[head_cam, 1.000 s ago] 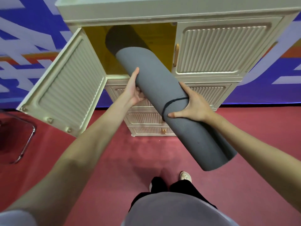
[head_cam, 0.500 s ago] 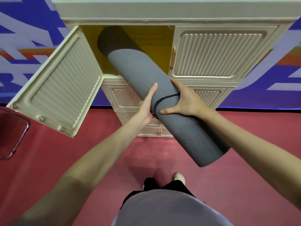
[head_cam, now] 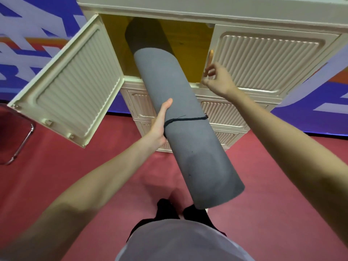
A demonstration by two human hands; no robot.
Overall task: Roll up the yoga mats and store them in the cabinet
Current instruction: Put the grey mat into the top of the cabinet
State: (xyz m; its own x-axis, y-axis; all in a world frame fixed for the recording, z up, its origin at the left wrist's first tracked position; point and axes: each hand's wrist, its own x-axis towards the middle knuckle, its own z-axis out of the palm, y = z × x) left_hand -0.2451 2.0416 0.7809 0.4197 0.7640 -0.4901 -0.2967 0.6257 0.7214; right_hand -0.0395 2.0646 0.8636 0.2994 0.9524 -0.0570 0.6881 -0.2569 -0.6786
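A rolled grey yoga mat, tied with a thin black cord, slants from near my feet up into the open left compartment of the cream cabinet. Its far end lies inside, against the yellow interior. My left hand holds the mat's left side at the cord, thumb along the roll and fingers hidden beneath. My right hand is off the mat, and its curled fingers pinch the lower end of the wooden handle on the shut right door.
The cabinet's left door stands swung wide open towards me on the left. Ribbed drawers sit below the compartments. A metal chair frame stands at the far left on the red floor. A blue patterned wall is behind.
My right hand has let go of the mat and moved up to the right door's handle. My left hand now holds the mat alone, and the roll has slid further into the compartment.
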